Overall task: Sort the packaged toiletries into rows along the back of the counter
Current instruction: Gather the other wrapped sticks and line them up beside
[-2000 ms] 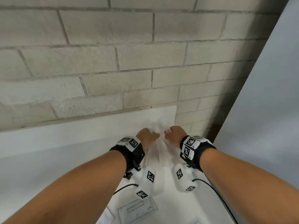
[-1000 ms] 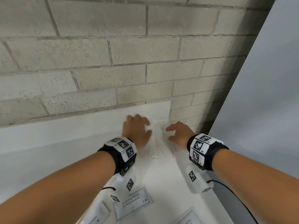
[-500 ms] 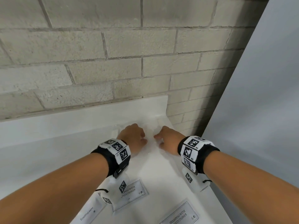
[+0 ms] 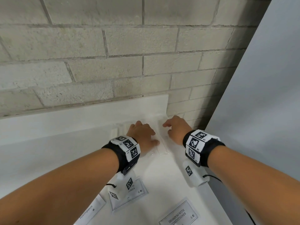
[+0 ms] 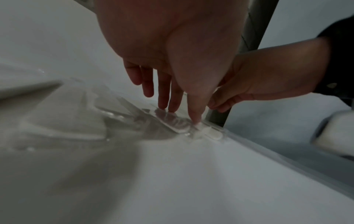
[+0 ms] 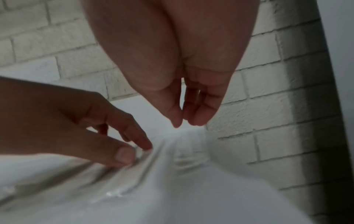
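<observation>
Several clear plastic packets lie side by side at the back right corner of the white counter. My left hand presses straight fingers down on one of them; the left wrist view shows the fingertips on a clear packet. My right hand hovers just right of it near the counter's end. In the right wrist view its fingers hang loosely above the packets and hold nothing.
Two "Shampoo with conditioner" sachets and a toothpaste packet lie near the front. A white upstand and a brick wall close the back. A grey panel stands beyond the counter's right edge.
Two seconds ago both hands gripped bunched clear packets. The packets now lie flat at the back corner, the left hand presses on them, and the right hand has let go.
</observation>
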Demonstrator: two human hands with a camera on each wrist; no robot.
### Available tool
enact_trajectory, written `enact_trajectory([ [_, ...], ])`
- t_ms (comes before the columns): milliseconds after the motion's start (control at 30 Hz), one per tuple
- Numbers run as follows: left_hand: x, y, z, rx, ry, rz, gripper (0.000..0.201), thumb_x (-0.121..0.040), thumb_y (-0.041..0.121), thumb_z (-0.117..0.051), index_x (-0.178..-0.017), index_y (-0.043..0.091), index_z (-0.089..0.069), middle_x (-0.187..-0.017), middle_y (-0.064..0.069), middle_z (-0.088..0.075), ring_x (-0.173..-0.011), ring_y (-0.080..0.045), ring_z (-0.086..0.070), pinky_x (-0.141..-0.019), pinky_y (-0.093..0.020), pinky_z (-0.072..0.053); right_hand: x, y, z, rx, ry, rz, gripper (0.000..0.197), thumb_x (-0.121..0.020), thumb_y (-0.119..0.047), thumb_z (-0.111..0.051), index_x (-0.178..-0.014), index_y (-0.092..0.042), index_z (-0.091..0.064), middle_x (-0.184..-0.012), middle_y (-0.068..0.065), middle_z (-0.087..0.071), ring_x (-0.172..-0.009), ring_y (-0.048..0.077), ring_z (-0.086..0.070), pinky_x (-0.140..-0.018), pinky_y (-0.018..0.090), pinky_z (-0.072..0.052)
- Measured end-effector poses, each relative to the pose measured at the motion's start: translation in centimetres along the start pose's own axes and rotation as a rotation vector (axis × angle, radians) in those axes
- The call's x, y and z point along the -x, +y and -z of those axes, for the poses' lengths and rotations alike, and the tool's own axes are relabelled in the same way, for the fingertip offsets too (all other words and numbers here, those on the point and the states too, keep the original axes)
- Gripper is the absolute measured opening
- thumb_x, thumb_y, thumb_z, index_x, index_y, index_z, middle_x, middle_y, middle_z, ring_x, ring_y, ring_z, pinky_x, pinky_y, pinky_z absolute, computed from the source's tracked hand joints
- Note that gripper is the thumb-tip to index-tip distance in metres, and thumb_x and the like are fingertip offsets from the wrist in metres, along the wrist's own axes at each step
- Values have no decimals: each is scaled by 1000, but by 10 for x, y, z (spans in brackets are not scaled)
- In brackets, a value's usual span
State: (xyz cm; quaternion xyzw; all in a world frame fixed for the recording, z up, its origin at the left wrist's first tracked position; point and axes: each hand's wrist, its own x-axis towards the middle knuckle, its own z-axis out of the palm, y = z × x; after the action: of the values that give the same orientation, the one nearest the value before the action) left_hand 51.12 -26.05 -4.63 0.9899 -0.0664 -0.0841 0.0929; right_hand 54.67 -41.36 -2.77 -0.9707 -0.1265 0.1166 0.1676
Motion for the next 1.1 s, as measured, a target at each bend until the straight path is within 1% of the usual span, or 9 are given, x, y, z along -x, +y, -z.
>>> enact_trajectory([
  [67,-2,5,-3,-39,-16,-14,57,-87,60,-49,-136,31,-53,-143,10,-47,-130,-18,-34,-107,-35,-26,-2,7,-3,70,-74,-36,46,-93,-8,-50,-137,-18,-50,-142,9,-36,-129,27,-45,-106,30,-40],
  [200,-7,10,-4,-69,-24,-6,61,-87,62,-48,-140,32,-48,-147,11,-44,-133,-19,-32,-107,-35,-25,-1,16,-10,208,-161,-48,34,-92,-19,-47,-125,-17,-55,-126,14,-43,-111,34,-53,-92,38,-50],
  [300,-10,11,-5,-82,-33,20,61,-89,61,-45,-142,32,-44,-149,11,-42,-134,-20,-31,-108,-36,-24,-1,18,-10,227,-159,-32,33,-93,-19,-46,-125,-17,-54,-126,13,-43,-115,35,-50,-94,39,-48],
  [533,-15,9,-6,-124,-65,58,59,-94,58,-36,-146,30,-39,-153,10,-37,-135,-22,-30,-109,-37,-25,-5,23,-16,204,-130,-24,38,-96,-20,-43,-133,-16,-52,-132,13,-43,-121,34,-47,-100,39,-45],
  [667,-14,8,-6,-123,-57,54,59,-94,58,-36,-146,31,-39,-153,10,-37,-134,-22,-31,-109,-38,-25,-4,23,-16,194,-127,-22,38,-96,-21,-43,-133,-15,-52,-132,13,-44,-121,33,-48,-100,38,-44],
  [800,-11,10,-7,-96,-27,62,56,-94,57,-39,-144,31,-43,-149,7,-39,-132,-24,-31,-108,-38,-26,-3,21,-14,208,-112,-25,41,-95,-15,-46,-136,-12,-51,-135,13,-47,-124,33,-49,-102,35,-44],
  [933,-10,11,-7,-100,-4,73,54,-93,56,-40,-140,31,-47,-141,4,-45,-127,-26,-33,-105,-38,-28,0,19,-13,218,-96,-27,34,-95,-14,-47,-127,-8,-57,-130,14,-52,-120,31,-53,-95,30,-44],
  [1067,-9,13,-7,-102,7,83,52,-94,54,-39,-138,26,-47,-137,3,-50,-126,-25,-36,-103,-38,-29,3,18,-8,165,-86,-61,32,-95,-14,-48,-121,-4,-61,-116,11,-58,-118,30,-55,-94,27,-44],
  [1100,-9,13,-7,-101,5,83,51,-95,53,-39,-137,25,-48,-136,3,-51,-126,-25,-36,-102,-38,-29,3,19,-7,148,-87,-70,30,-94,-13,-48,-119,-3,-62,-117,11,-60,-117,29,-56,-94,27,-44],
])
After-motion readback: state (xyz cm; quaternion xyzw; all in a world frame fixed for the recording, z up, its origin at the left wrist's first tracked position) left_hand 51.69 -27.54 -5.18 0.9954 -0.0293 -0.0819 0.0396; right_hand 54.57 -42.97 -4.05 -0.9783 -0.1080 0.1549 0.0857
